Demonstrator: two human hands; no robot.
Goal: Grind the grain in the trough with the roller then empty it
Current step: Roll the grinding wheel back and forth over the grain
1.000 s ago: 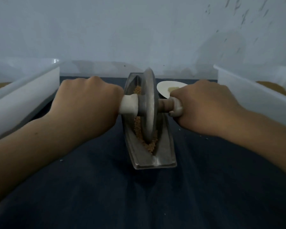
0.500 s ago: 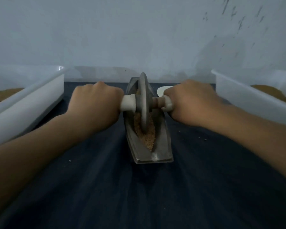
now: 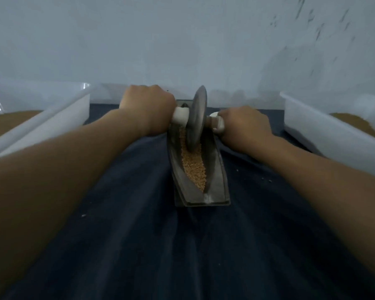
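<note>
Both my fists, left hand [image 3: 146, 109] and right hand [image 3: 245, 126], grip the roller [image 3: 196, 118] handles (fingers curled under), disc in the trough [image 3: 217, 169] grain [image 3: 194, 165], frame centre.

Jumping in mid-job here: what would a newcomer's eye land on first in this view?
First, the grey roller standing on edge in the middle, with the left hand and the right hand gripping its axle on either side. Below it, tan grain lies along the narrow metal trough, which rests on the dark cloth. The left tub and the right tub, both white with brown meal inside, sit at the edges.
</note>
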